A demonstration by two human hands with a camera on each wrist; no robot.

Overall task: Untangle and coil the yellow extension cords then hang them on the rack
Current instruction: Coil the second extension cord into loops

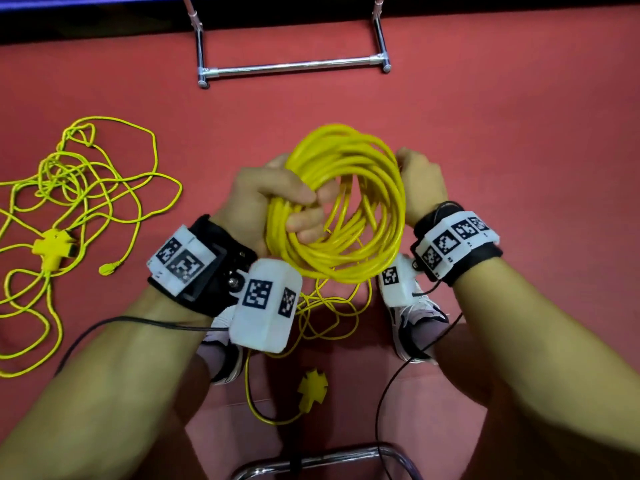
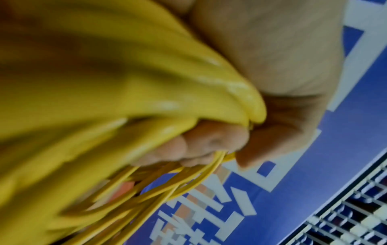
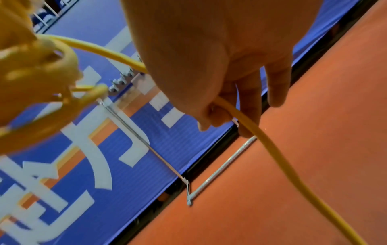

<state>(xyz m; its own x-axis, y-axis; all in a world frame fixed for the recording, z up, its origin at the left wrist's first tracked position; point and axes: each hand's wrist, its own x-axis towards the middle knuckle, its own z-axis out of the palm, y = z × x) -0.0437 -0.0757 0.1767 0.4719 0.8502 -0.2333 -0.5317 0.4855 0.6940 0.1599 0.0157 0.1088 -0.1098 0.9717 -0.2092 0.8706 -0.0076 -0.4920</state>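
A thick coil of yellow extension cord (image 1: 341, 206) hangs in the air between my hands. My left hand (image 1: 277, 202) grips the coil's left side, fingers curled through the loops (image 2: 209, 142). My right hand (image 1: 420, 181) pinches one strand (image 3: 247, 122) at the coil's right edge. The cord's loose tail (image 1: 322, 310) drops to the floor between my shoes and ends in a yellow cross-shaped socket (image 1: 312, 388). A second yellow cord (image 1: 79, 188) lies tangled on the red floor at left, with its own socket block (image 1: 53, 245). The chrome rack (image 1: 294, 65) stands ahead by the wall.
The red floor (image 1: 519, 133) stretches around me. A blue banner wall (image 3: 146, 157) runs behind the rack. My white and black shoes (image 1: 412, 317) are below the coil. A chrome chair frame (image 1: 329, 459) is at the bottom edge. Black sensor cables (image 1: 138, 322) trail from both wrists.
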